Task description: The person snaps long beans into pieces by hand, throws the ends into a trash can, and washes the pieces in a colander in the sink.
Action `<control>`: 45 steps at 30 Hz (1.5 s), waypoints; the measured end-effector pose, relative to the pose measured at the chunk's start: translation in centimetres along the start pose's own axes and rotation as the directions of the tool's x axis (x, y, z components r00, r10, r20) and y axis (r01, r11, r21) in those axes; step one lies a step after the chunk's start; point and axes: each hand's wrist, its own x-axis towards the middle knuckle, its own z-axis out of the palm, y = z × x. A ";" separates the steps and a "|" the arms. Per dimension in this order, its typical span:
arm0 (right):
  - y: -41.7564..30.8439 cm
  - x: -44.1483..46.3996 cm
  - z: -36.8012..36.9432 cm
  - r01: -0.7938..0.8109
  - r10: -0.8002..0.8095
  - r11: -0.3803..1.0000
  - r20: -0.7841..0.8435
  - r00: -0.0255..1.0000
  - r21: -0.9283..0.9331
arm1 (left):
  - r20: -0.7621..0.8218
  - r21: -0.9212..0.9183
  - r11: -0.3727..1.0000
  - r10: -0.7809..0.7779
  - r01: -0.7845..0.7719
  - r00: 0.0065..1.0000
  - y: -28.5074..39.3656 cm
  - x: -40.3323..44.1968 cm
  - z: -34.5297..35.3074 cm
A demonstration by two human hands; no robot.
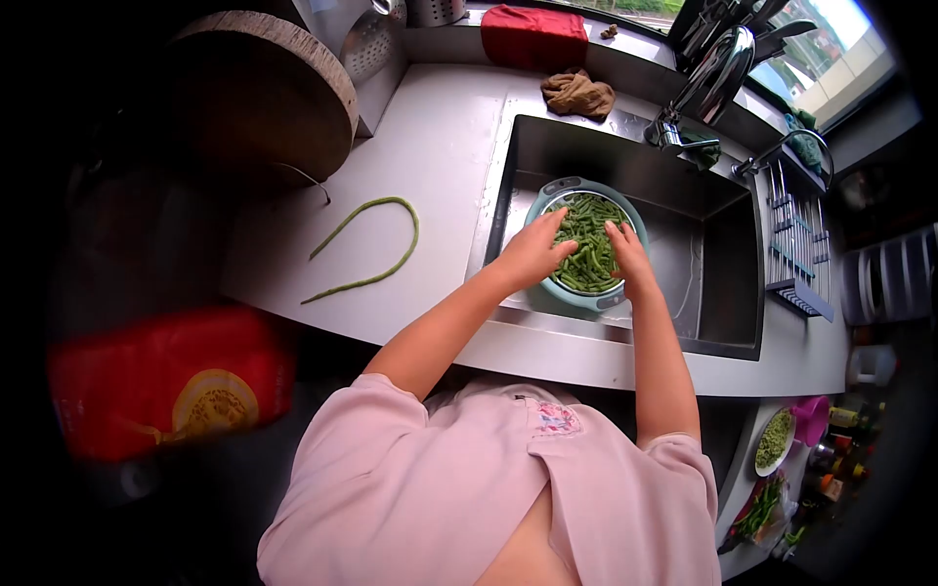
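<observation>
Cut green beans fill a round light-blue basin standing at the left side of the steel sink. Over the basin's left part is my left hand, its fingers apart and the tips at the beans. On the opposite side my right hand reaches in with fingers spread, close to or touching the beans. Neither hand grips anything that I can see. A single long bean lies curved on the white counter to the left.
A chrome faucet rises behind the sink. A brown cloth and a red cloth lie behind it. To the right is a dish rack; at lower right, a bowl of chopped greens. A round wooden board stands left.
</observation>
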 end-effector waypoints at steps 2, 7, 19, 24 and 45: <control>2.1 2.5 -0.9 0.075 -0.075 0.997 -0.007 0.997 -0.003 | 0.010 -0.115 0.993 -0.007 0.008 1.000 0.9 -1.8 -2.5; 4.7 2.8 -2.1 0.067 -0.069 0.986 0.011 0.998 0.155 | -0.388 0.207 0.978 0.118 -0.039 0.914 -3.9 -8.1 -7.7; 1.5 -5.6 5.3 0.180 -0.251 0.960 0.372 0.893 0.217 | -0.402 0.125 0.922 -0.291 0.367 0.868 -8.8 -15.8 -14.8; -1.0 -10.5 9.5 0.078 -0.221 0.970 0.706 0.673 0.230 | -0.013 -0.906 0.390 -0.411 0.163 0.911 -4.0 -13.6 -14.5; -1.5 -13.2 9.2 -0.278 -0.071 0.935 0.882 0.465 0.222 | -0.101 -0.967 0.254 -0.369 -0.004 0.924 -1.6 -11.5 -12.1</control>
